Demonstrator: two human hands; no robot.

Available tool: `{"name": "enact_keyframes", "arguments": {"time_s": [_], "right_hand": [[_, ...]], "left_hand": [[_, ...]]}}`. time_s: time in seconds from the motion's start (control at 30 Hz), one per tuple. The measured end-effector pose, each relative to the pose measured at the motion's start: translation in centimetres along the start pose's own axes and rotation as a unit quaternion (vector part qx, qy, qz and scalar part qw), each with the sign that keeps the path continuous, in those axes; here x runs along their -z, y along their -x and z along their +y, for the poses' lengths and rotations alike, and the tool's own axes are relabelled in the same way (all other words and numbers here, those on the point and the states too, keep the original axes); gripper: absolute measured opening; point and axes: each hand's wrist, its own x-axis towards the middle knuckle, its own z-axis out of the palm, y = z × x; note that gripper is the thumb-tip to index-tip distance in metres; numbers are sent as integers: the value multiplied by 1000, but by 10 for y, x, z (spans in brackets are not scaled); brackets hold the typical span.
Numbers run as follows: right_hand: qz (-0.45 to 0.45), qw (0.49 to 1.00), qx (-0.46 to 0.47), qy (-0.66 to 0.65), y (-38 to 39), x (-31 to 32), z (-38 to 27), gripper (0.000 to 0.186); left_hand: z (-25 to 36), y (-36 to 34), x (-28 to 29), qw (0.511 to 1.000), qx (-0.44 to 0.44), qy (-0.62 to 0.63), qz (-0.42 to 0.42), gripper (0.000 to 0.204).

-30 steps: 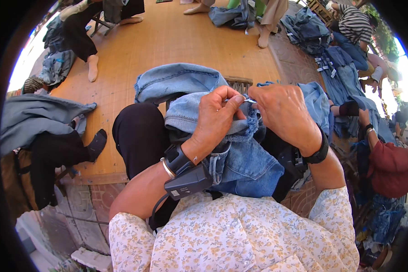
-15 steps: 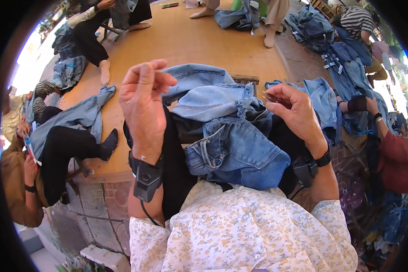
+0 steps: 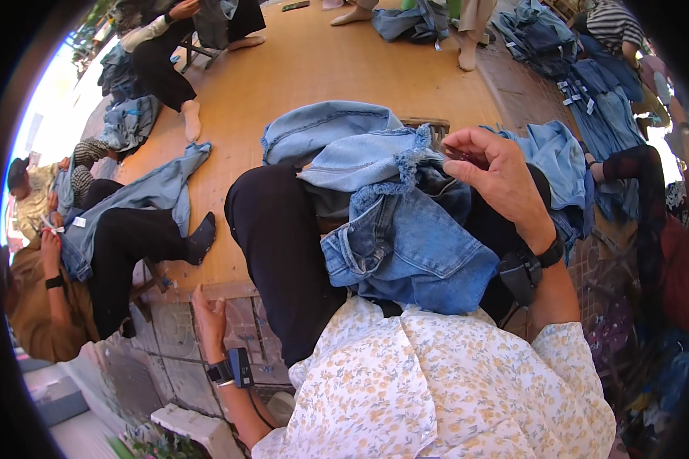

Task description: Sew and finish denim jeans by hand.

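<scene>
Light blue jeans [image 3: 406, 252] with frayed edges lie bunched across my lap, between black-trousered knees. My left hand [image 3: 210, 314] hangs low beside my left knee, near the board's front edge, fingers apart and loosely bent, nothing visible in it. Above the jeans, near their fringe, my right hand [image 3: 497, 176] has its fingers curled round something small and dark that I cannot make out. A wristband with a black box sits on each of my forearms.
A wooden board [image 3: 344, 69] spreads ahead, bearing co-workers' feet. At the left a person in brown [image 3: 34, 306] handles blue jeans [image 3: 130, 206]. Piles of denim [image 3: 601, 115] and other seated people line the right. A white block [image 3: 191, 424] lies low at the left.
My hands were together at the denim, then separated. My left hand has since dropped down and left beside my knee; my right hand stays raised over the jeans.
</scene>
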Motion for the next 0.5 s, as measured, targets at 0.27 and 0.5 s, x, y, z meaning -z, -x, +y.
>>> {"name": "enact_keyframes", "arguments": {"time_s": [0.27, 0.5], "right_hand": [[18, 993, -25, -110, 0, -6, 20, 23], [63, 980, -34, -186, 1, -7, 31, 24]], "left_hand": [[283, 12, 30, 917, -354, 181, 39, 59], [371, 4, -25, 913, -408, 11, -11, 54]]}}
